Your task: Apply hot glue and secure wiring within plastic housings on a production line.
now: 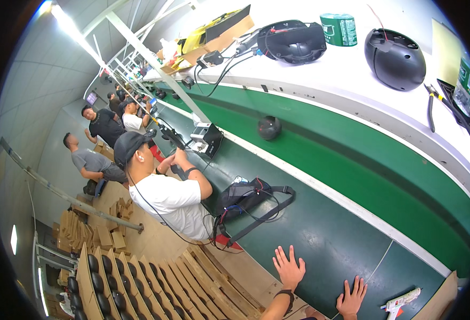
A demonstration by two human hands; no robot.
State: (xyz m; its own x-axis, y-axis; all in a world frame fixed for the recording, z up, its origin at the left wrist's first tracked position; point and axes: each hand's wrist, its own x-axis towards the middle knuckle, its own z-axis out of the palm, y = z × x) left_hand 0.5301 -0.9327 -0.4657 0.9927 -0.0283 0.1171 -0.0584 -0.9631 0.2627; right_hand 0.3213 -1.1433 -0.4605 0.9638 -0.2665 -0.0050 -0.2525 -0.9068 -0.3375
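My left hand (289, 268) lies flat on the dark green workbench (320, 234), fingers spread and nothing in them; a dark band circles its wrist. My right hand (352, 296) also rests palm down on the bench, fingers apart, close to a seam in the top. Right of it lies a white glue gun (402, 302). Beyond my left hand, a black sling bag (248, 195) with its strap and thin cables sits on the bench. On the green conveyor belt (331, 152) stands a round dark ball-shaped part (269, 128).
A co-worker in a white shirt (168, 200) handles something at a boxy device (206, 140). Across the belt, a white shelf holds black rounded housings (395, 60), pliers (431, 109) and a green roll (338, 29). Cardboard trays of black round parts (123, 282) stand lower left.
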